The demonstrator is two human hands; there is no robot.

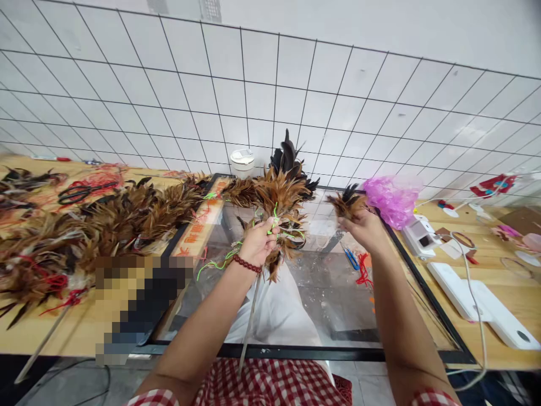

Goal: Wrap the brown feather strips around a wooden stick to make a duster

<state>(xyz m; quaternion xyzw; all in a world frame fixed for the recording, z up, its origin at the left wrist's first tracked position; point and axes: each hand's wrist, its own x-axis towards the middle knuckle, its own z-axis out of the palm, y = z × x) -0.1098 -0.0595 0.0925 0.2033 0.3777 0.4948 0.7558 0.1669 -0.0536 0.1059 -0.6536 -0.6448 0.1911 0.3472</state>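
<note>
My left hand (258,241) is closed round a feather duster (282,194), a thin stick with brown and black feathers bound at its top. Green string (274,223) loops about the feathers and trails down past my wrist, which wears a red bead bracelet. My right hand (364,226) is closed on a small tuft of brown and black feathers (347,204), held a little right of the duster and apart from it. Both hands hover above a black-framed glass tabletop (338,293).
Heaped brown feathers (110,220) and red string cover the wooden bench on the left, with black scissors (82,192). A white cup (242,162) stands at the wall. A pink plastic bag (391,198), white devices (477,296) and cables lie right. Blue snips (351,258) rest on the glass.
</note>
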